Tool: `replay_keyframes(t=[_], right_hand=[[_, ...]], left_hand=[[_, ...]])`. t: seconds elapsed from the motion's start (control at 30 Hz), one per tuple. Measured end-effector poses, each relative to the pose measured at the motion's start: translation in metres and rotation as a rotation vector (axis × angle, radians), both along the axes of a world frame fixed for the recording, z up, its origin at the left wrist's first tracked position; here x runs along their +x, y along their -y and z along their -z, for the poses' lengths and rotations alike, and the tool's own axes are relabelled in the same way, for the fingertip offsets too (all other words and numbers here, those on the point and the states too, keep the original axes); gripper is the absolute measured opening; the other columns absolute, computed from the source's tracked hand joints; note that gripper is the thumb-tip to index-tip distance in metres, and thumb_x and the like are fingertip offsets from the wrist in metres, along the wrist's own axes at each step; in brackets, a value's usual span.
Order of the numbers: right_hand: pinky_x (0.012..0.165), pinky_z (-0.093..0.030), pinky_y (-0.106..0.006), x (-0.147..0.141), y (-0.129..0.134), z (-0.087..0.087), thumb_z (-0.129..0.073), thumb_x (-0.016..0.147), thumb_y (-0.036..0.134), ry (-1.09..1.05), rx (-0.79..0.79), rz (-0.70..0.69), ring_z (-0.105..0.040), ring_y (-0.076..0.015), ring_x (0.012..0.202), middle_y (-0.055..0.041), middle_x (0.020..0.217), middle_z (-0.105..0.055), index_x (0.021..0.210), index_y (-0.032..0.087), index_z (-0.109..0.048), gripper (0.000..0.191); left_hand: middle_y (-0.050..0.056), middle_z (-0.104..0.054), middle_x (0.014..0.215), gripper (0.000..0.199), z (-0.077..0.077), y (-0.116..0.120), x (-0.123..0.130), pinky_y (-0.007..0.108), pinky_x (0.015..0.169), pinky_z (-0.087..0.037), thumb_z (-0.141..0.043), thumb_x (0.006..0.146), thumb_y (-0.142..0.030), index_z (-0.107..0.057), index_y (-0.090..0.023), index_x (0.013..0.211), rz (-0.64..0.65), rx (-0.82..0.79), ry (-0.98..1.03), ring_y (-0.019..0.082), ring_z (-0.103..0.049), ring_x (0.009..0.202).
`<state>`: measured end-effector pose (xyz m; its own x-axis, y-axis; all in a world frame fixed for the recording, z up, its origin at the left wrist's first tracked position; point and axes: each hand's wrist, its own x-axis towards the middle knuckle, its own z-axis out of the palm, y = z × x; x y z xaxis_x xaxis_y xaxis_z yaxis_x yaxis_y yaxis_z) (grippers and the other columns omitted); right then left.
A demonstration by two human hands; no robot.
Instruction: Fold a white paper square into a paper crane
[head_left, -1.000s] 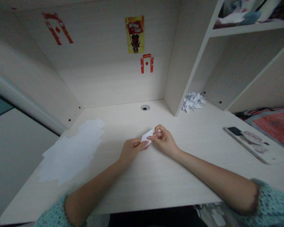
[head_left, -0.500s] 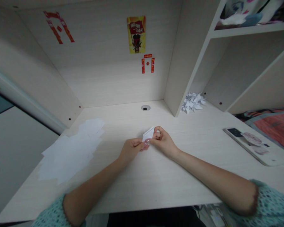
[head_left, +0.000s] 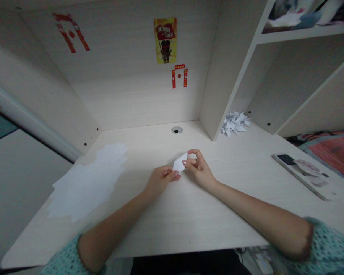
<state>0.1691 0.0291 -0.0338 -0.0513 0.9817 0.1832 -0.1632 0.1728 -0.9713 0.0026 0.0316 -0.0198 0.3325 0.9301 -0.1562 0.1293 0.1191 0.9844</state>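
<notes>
Between my two hands, just above the middle of the desk (head_left: 166,225), is a small folded piece of white paper (head_left: 179,163). My left hand (head_left: 161,178) pinches its lower left end, thumb on top and fingers beneath. At the right side my right hand (head_left: 199,167) grips it, with the thumb on its face and the index finger at the upper corner. A ring shows on one right finger. The underside of the paper is hidden.
Overlapping white paper sheets (head_left: 88,183) lie at the left. A heap of small folded papers (head_left: 234,123) sits by the upright divider (head_left: 218,84). On the right lies a phone (head_left: 306,175). A round cable hole (head_left: 177,130) is at the back.
My right thumb has moved away from the left thumb, up and right along the paper. More of the paper's face now shows, and its raised flap looks flattened.
</notes>
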Motion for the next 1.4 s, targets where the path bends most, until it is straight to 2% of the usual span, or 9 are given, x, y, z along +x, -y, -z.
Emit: replay_keyframes(t=[0.27,0.4,0.53,0.6,0.7,0.8,0.93,1.07,1.4], right_hand=[[0.057,-0.040,-0.023,-0.002,0.003,-0.002,-0.059,0.079,0.033,0.123,0.070,0.100,-0.054,-0.0137,0.057,0.0054,0.062,-0.058,0.111,0.025,-0.034,0.041],[0.058,-0.039,-0.025,0.002,0.006,-0.006,-0.048,0.086,0.032,0.264,0.177,0.128,-0.051,-0.0146,0.060,0.0035,0.067,-0.053,0.117,0.024,-0.035,0.034],[0.062,-0.039,-0.027,0.003,0.007,-0.009,-0.041,0.090,0.027,0.379,0.288,0.080,-0.049,-0.0151,0.063,0.0018,0.071,-0.049,0.116,0.024,-0.038,0.027],[0.064,-0.039,-0.028,0.003,0.008,-0.009,-0.041,0.090,0.027,0.399,0.306,0.066,-0.049,-0.0159,0.066,0.0012,0.071,-0.048,0.113,0.024,-0.039,0.024],[0.068,-0.040,-0.028,0.003,0.007,-0.009,-0.045,0.089,0.029,0.386,0.298,0.059,-0.051,-0.0166,0.070,0.0006,0.072,-0.049,0.106,0.023,-0.044,0.019],[0.067,-0.041,-0.027,0.002,0.005,-0.008,-0.049,0.087,0.033,0.298,0.249,0.055,-0.051,-0.0153,0.069,0.0019,0.070,-0.049,0.102,0.024,-0.046,0.019],[0.063,-0.044,-0.025,0.002,0.001,-0.006,-0.058,0.081,0.038,0.109,0.150,-0.038,-0.054,-0.0135,0.067,0.0015,0.073,-0.055,0.096,0.023,-0.051,0.022],[0.078,-0.048,-0.031,0.003,0.000,-0.006,-0.073,0.068,0.035,0.138,0.137,-0.112,-0.062,-0.0172,0.081,-0.0038,0.088,-0.066,0.093,0.021,-0.060,0.031],[0.090,-0.046,-0.040,0.006,0.004,-0.009,-0.069,0.072,0.034,0.283,0.178,-0.011,-0.064,-0.0228,0.095,-0.0060,0.099,-0.071,0.093,0.026,-0.071,0.022]], left_hand=[[0.006,-0.070,0.072,0.026,-0.002,0.005,-0.001,0.030,0.072,-0.052,-0.066,0.070,-0.036,-0.065,-0.013,0.081,0.031,0.013,-0.021,0.019,-0.067,0.072],[0.004,-0.071,0.075,0.040,-0.004,0.009,-0.002,0.027,0.065,-0.050,-0.064,0.073,-0.036,-0.059,-0.016,0.106,0.054,0.093,-0.130,0.018,-0.066,0.069],[0.003,-0.071,0.087,0.057,-0.013,0.013,0.000,0.027,0.073,-0.049,-0.059,0.078,-0.031,-0.038,-0.024,0.130,-0.005,0.216,-0.079,0.016,-0.066,0.079],[0.002,-0.071,0.090,0.055,-0.018,0.014,0.001,0.027,0.076,-0.049,-0.061,0.076,-0.030,-0.042,-0.025,0.127,-0.014,0.249,-0.073,0.016,-0.066,0.083],[0.002,-0.071,0.090,0.034,-0.020,0.014,0.001,0.027,0.077,-0.050,-0.064,0.073,-0.031,-0.061,-0.023,0.105,0.000,0.278,-0.141,0.017,-0.067,0.083],[0.002,-0.072,0.091,0.019,-0.017,0.012,-0.001,0.028,0.079,-0.050,-0.063,0.074,-0.030,-0.068,-0.023,0.090,-0.017,0.301,-0.186,0.018,-0.067,0.084],[0.003,-0.072,0.094,0.020,-0.015,0.011,-0.004,0.029,0.082,-0.049,-0.064,0.073,-0.030,-0.071,-0.023,0.090,-0.157,0.357,-0.189,0.019,-0.066,0.086],[0.004,-0.072,0.094,0.021,-0.017,0.011,-0.004,0.031,0.083,-0.049,-0.066,0.071,-0.031,-0.072,-0.022,0.089,-0.255,0.381,-0.180,0.020,-0.066,0.086],[0.002,-0.070,0.095,0.035,-0.014,0.008,-0.005,0.027,0.084,-0.048,-0.062,0.076,-0.030,-0.064,-0.023,0.110,-0.174,0.346,-0.134,0.017,-0.065,0.087]])
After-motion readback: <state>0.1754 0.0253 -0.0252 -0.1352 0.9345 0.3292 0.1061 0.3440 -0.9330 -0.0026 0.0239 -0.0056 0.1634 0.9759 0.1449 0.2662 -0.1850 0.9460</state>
